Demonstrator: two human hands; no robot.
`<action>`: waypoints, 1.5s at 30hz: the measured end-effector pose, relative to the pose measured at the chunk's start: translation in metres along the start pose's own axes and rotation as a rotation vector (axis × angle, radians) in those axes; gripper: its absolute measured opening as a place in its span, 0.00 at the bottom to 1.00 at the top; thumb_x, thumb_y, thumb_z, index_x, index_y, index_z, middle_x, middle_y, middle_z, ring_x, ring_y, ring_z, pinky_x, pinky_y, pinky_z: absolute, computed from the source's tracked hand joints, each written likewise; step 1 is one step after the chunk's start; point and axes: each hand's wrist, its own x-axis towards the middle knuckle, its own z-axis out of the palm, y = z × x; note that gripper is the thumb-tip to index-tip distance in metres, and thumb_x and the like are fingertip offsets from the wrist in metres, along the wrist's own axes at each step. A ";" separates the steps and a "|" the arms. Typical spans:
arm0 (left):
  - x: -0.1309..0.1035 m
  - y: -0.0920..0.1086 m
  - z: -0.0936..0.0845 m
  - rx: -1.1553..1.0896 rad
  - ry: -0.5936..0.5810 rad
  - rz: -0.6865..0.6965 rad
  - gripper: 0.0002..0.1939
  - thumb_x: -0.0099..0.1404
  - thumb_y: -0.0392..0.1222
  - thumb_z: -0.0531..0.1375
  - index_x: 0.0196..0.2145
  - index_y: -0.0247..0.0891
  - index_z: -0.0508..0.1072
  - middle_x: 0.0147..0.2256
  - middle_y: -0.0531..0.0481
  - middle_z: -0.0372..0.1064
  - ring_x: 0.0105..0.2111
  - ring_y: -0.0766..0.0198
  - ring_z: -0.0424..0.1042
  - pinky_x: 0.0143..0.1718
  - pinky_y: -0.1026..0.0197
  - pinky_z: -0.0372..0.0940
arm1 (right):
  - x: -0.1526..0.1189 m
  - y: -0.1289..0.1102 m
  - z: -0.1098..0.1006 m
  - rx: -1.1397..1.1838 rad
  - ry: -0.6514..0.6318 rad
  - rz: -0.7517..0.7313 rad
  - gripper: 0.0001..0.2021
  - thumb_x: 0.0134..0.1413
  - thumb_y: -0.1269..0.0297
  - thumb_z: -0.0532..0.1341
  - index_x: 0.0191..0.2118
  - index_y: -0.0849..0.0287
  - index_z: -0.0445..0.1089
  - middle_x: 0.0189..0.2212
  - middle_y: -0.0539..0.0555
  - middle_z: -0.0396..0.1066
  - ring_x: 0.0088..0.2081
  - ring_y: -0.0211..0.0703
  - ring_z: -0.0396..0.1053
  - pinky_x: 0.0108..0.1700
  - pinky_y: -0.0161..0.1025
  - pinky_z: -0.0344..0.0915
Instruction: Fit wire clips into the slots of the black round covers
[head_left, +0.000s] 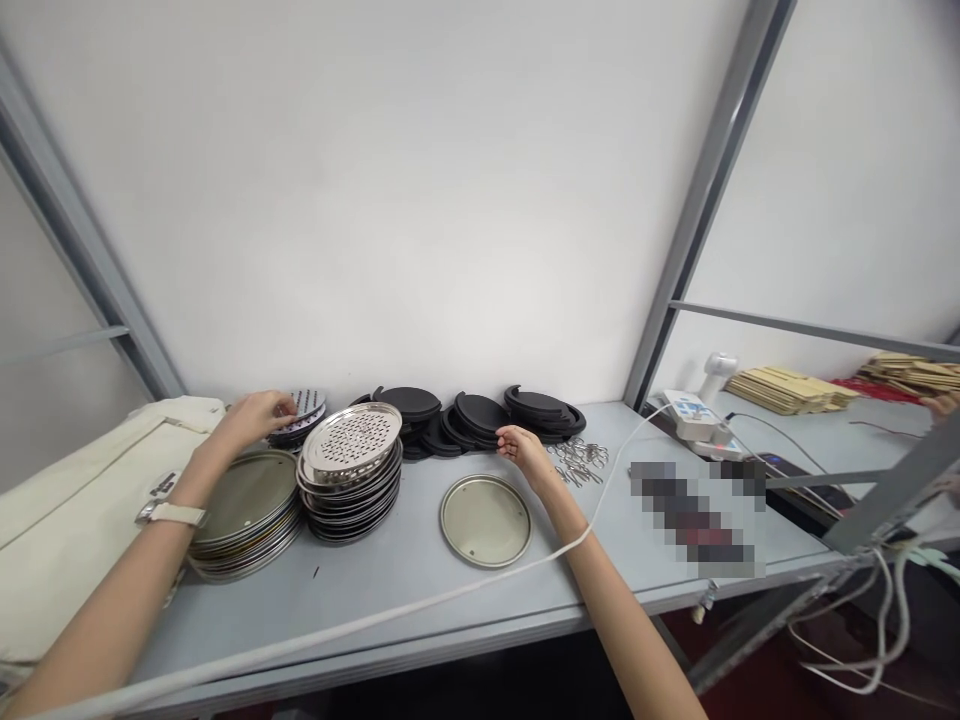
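My left hand [262,412] reaches over a stack of flat, round, olive-grey metal plates [244,495]. Its bent fingers close at the left edge of a small perforated disc [307,403], which tops a stack at the back. Just right of it stands a tall stack of dark-rimmed discs, topped by a silver grater disc [352,438] full of raised holes. My right hand [523,452] is beside the black round pieces [480,413], its fingers curled together; anything between them is hidden. Nearer the front, a single olive-grey metal plate [486,520] lies flat on the shelf.
A white cable [450,597] crosses in front of both forearms. Small wire clips [581,460] lie right of my right hand. A cream bag [82,510] fills the left side. Wooden pieces [787,390] and a white device [694,415] sit beyond the right metal post [701,210].
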 end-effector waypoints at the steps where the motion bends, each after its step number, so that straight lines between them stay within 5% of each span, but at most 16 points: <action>1: 0.000 0.000 0.000 0.011 0.000 0.006 0.15 0.53 0.53 0.58 0.31 0.40 0.73 0.30 0.51 0.72 0.32 0.58 0.71 0.32 0.62 0.61 | 0.000 0.000 0.000 -0.002 0.002 0.000 0.06 0.37 0.65 0.61 0.26 0.60 0.72 0.21 0.49 0.67 0.23 0.33 0.64 0.28 0.31 0.62; 12: -0.005 0.011 -0.009 0.129 -0.056 -0.004 0.07 0.60 0.42 0.58 0.35 0.37 0.73 0.32 0.56 0.72 0.33 0.63 0.69 0.34 0.67 0.57 | 0.001 0.001 0.001 -0.018 -0.013 -0.004 0.06 0.37 0.65 0.60 0.26 0.60 0.71 0.22 0.49 0.68 0.23 0.32 0.64 0.29 0.31 0.62; 20: 0.000 0.016 -0.005 0.184 -0.056 -0.004 0.16 0.61 0.44 0.58 0.45 0.33 0.69 0.43 0.48 0.69 0.42 0.58 0.67 0.42 0.64 0.58 | 0.000 0.001 0.001 -0.037 -0.025 -0.009 0.06 0.39 0.65 0.60 0.27 0.60 0.71 0.23 0.50 0.69 0.24 0.33 0.65 0.29 0.32 0.63; 33: 0.000 0.024 -0.014 0.145 -0.079 0.049 0.16 0.59 0.46 0.54 0.41 0.37 0.72 0.39 0.43 0.73 0.39 0.54 0.70 0.39 0.61 0.58 | -0.002 -0.001 0.003 -0.102 -0.012 0.026 0.06 0.40 0.66 0.59 0.26 0.60 0.71 0.22 0.49 0.68 0.23 0.32 0.63 0.28 0.31 0.62; 42: -0.004 0.041 -0.019 0.456 0.192 0.113 0.09 0.62 0.35 0.51 0.35 0.35 0.70 0.33 0.42 0.71 0.38 0.52 0.67 0.44 0.53 0.51 | -0.004 0.000 0.003 -0.183 0.006 0.033 0.06 0.39 0.67 0.57 0.25 0.60 0.70 0.21 0.49 0.67 0.22 0.32 0.63 0.27 0.31 0.61; 45: -0.008 0.050 -0.028 0.434 0.384 0.150 0.11 0.67 0.37 0.49 0.35 0.33 0.70 0.33 0.44 0.70 0.37 0.56 0.65 0.44 0.54 0.51 | -0.004 0.001 0.003 -0.203 0.012 0.017 0.05 0.39 0.67 0.57 0.25 0.60 0.69 0.21 0.49 0.67 0.22 0.32 0.63 0.27 0.31 0.60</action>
